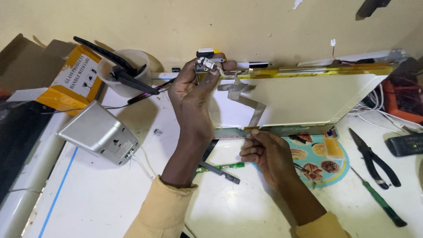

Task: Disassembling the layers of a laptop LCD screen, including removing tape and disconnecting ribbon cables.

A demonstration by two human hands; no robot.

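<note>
left hand [194, 90] pinches small metal bracket [204, 65] at screen panel [308, 99] far corner; right hand [266, 152] presses the panel's near edge, fingers curled.

A plain cream-yellow wall [264, 22] runs along the far edge of the counter [110, 194], its paint scuffed, with a small white chipped patch near the top. The counter is white and smudged with grey marks, and a thin blue line runs diagonally near its left edge. At the far left corner the surface drops away into dark shadow. Light falls evenly from above and throws soft, short shadows onto the wall and counter.
</note>
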